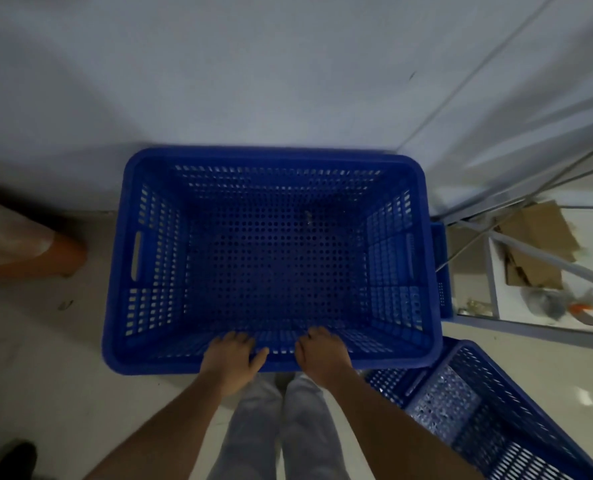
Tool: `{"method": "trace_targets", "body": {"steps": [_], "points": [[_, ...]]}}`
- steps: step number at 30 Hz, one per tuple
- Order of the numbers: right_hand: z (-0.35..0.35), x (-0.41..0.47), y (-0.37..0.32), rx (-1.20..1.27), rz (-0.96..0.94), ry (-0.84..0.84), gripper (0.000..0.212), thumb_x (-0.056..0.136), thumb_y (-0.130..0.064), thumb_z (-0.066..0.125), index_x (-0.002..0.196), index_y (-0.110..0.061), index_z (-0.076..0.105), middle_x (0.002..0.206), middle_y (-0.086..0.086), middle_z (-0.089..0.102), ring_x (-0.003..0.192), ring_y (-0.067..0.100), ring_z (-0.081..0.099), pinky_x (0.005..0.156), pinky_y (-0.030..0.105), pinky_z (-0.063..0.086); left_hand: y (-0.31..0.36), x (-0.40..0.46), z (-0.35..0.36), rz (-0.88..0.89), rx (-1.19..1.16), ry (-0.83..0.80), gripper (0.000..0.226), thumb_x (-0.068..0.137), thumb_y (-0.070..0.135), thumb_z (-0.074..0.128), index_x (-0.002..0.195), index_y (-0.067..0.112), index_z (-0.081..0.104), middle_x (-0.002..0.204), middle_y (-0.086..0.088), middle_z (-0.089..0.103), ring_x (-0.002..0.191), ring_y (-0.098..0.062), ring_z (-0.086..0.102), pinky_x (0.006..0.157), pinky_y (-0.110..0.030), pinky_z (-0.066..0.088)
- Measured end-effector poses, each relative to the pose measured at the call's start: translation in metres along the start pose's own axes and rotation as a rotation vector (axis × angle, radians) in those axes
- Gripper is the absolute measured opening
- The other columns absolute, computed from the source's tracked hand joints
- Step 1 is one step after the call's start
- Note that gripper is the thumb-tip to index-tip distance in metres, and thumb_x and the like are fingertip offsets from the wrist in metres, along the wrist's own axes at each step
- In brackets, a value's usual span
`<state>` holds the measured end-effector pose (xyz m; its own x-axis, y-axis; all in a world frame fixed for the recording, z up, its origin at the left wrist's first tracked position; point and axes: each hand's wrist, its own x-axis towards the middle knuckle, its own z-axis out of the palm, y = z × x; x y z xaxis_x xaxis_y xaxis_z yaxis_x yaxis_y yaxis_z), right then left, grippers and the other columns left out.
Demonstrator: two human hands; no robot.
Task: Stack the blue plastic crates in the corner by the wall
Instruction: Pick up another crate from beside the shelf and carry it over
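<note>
A large blue perforated plastic crate (270,251) stands open side up against the pale wall (253,81), in the corner. My left hand (231,358) and my right hand (322,351) both grip its near rim, fingers curled over the edge into the crate. The blue edge of another crate (442,271) shows under and to the right of it. A further blue crate (489,410) sits on the floor at the lower right, tilted in view and partly cut off.
A metal frame with glass (516,216) stands to the right, with cardboard (537,244) and small debris behind it. An orange cylinder-shaped object (45,254) lies at the left. My legs (277,427) stand on the pale floor below the crate.
</note>
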<state>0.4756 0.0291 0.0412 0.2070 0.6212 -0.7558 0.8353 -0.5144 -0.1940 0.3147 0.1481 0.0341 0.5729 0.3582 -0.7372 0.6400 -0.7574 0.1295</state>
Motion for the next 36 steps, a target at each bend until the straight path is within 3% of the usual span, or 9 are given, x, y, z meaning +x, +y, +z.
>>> {"method": "trace_targets", "body": {"steps": [7,15,21,30,33,36], "points": [[0.007,0.012,0.005,-0.060,-0.039,-0.014,0.054,0.098,-0.040,0.020,0.122,-0.008,0.057,0.128,0.012,0.055,0.118,0.029,0.049,0.094,0.044,0.044,-0.001,0.013,0.008,0.009,0.035,-0.010,0.060,0.094,0.056,0.018,0.127,0.020,0.053,0.127,-0.002,0.058,0.120,-0.024,0.049,0.079,-0.038,0.050],[0.008,0.013,0.005,-0.069,-0.056,-0.007,0.054,0.097,-0.041,0.020,0.122,-0.010,0.056,0.125,0.010,0.056,0.115,0.029,0.050,0.090,0.044,0.044,-0.002,0.015,0.009,0.003,0.060,0.004,0.059,0.094,0.055,0.019,0.126,0.019,0.053,0.125,-0.002,0.058,0.117,-0.025,0.050,0.070,-0.035,0.045],[-0.007,0.005,0.002,-0.043,-0.029,-0.011,0.053,0.100,-0.039,0.022,0.122,-0.007,0.058,0.125,0.012,0.058,0.117,0.029,0.051,0.092,0.042,0.045,-0.001,0.009,-0.014,0.006,-0.007,-0.053,0.053,0.095,0.056,0.027,0.112,0.018,0.059,0.118,-0.004,0.062,0.112,-0.024,0.054,0.079,-0.037,0.049],[0.011,0.014,0.002,-0.020,-0.073,0.080,0.048,0.097,-0.037,0.025,0.122,-0.009,0.056,0.123,0.009,0.059,0.113,0.027,0.051,0.087,0.040,0.046,0.003,0.021,0.010,0.053,0.036,0.078,0.055,0.094,0.050,0.024,0.120,0.015,0.058,0.119,-0.006,0.062,0.110,-0.024,0.055,0.071,-0.033,0.047],[0.007,0.011,-0.001,-0.040,-0.056,0.073,0.048,0.098,-0.037,0.025,0.122,-0.009,0.056,0.122,0.009,0.060,0.113,0.028,0.052,0.082,0.040,0.048,0.004,0.021,0.009,0.037,0.049,0.036,0.051,0.095,0.048,0.024,0.115,0.015,0.058,0.116,-0.007,0.061,0.108,-0.026,0.055,0.064,-0.032,0.038],[0.003,0.010,-0.003,-0.059,-0.054,0.087,0.048,0.098,-0.036,0.026,0.120,-0.008,0.058,0.120,0.010,0.061,0.111,0.028,0.053,0.078,0.038,0.047,0.005,0.020,0.001,0.028,0.074,0.053,0.050,0.096,0.047,0.025,0.114,0.015,0.059,0.116,-0.007,0.062,0.107,-0.025,0.055,0.064,-0.033,0.040]]}}
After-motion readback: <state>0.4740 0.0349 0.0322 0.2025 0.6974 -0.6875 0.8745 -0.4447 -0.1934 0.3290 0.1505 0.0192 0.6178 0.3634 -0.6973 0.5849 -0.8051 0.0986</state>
